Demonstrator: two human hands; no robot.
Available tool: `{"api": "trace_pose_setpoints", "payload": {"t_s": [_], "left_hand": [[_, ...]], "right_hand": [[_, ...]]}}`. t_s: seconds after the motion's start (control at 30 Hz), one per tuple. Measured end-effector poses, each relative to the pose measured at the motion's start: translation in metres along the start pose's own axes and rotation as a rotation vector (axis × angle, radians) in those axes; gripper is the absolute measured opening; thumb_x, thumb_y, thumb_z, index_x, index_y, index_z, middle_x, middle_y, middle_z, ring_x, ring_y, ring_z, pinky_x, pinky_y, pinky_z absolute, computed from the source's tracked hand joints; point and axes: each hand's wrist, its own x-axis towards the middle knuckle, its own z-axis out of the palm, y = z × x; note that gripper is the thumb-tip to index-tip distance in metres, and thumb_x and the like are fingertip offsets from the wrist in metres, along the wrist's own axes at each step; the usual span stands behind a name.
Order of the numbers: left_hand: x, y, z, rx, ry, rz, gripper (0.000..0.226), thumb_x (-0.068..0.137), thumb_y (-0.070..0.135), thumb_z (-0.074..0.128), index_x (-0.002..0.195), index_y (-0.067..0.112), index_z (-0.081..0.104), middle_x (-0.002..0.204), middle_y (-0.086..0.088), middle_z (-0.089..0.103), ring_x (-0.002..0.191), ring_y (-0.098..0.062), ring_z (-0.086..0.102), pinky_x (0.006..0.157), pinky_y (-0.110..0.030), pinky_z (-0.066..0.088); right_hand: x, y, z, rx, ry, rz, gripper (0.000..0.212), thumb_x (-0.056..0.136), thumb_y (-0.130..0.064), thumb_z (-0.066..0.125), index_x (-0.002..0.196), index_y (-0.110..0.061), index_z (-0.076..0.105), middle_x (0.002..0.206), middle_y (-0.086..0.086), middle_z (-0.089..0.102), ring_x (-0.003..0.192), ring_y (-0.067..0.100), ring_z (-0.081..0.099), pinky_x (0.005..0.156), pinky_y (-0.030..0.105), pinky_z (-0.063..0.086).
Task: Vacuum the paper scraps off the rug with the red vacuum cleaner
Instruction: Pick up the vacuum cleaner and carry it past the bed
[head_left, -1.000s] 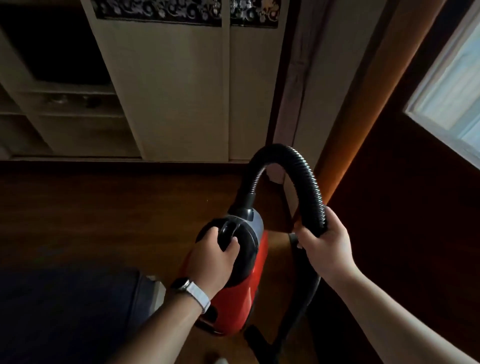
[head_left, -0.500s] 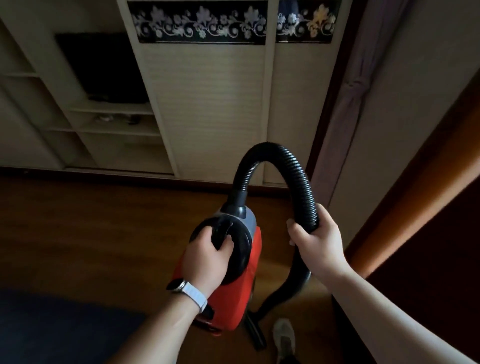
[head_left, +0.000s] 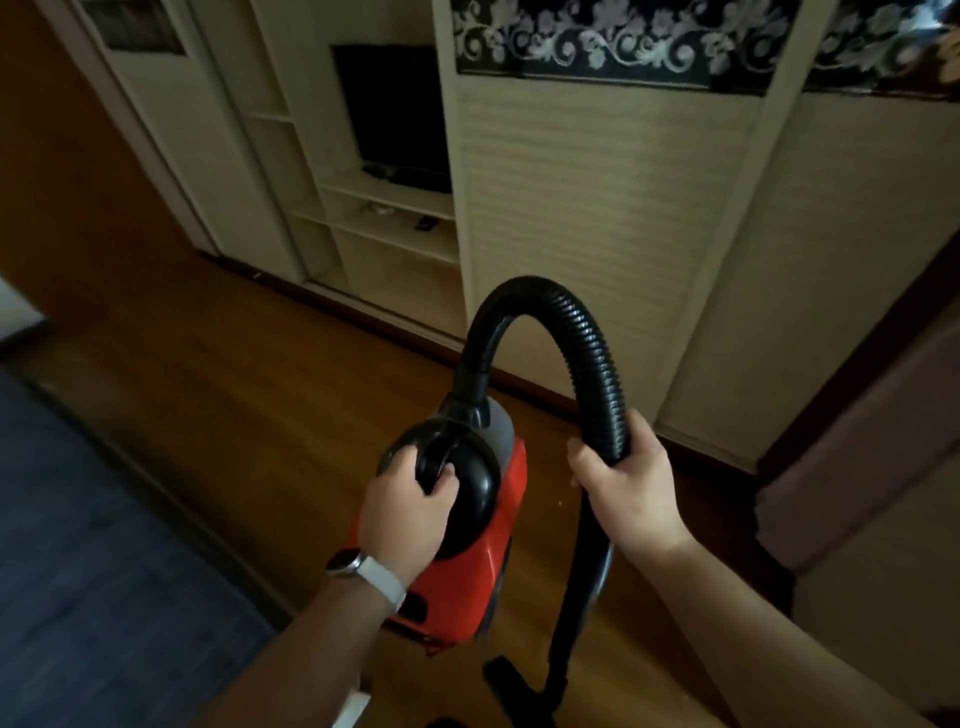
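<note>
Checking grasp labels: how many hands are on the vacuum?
2. The left hand grips the black handle atop the red vacuum; the right hand grips its ribbed hose. Neither is hidden.

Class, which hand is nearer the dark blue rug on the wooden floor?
Left. The left hand grips the red vacuum cleaner, on the side toward the rug; the right hand holds the black ribbed hose, farther off.

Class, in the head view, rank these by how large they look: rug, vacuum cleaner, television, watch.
1. rug
2. vacuum cleaner
3. television
4. watch
The vacuum cleaner's lead over the television may owe to its nearness to the camera.
</note>
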Motion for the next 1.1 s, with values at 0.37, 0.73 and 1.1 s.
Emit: {"api": "trace_pose_setpoints", "payload": {"t_s": [0.37,0.73,1.1], "left_hand": [[0.146,-0.032,0.029,-0.103,0.059,-0.093,0.015,0.091,0.026,0.064,0.098,0.013,0.063,0.084,0.007,0.064,0.074,0.000,0.058,0.059,-0.004,0.042],[0.353,-0.077,0.011,-0.194,0.004,-0.112,0.024,0.094,0.029,0.061,0.114,0.015,0.060,0.091,0.007,0.065,0.073,-0.004,0.061,0.058,-0.016,0.048],[0.494,-0.119,-0.043,-0.126,0.160,-0.243,0.025,0.093,0.026,0.063,0.076,0.023,0.044,0.060,-0.010,0.051,0.047,-0.023,0.040,0.042,-0.029,0.034]], "right_hand": [[0.166,0.016,0.079,-0.030,-0.137,0.066,0.016,0.089,-0.012,0.070,0.093,-0.021,0.058,0.075,0.013,0.060,0.060,0.018,0.058,0.052,0.024,0.050],[0.340,-0.020,0.199,-0.091,-0.118,0.075,0.013,0.091,-0.011,0.067,0.099,-0.011,0.057,0.074,0.014,0.057,0.054,0.012,0.053,0.045,0.021,0.044],[0.481,-0.028,0.324,-0.169,-0.233,-0.054,0.015,0.089,-0.017,0.069,0.089,-0.020,0.055,0.081,0.020,0.065,0.057,0.013,0.058,0.048,0.017,0.046]]}}
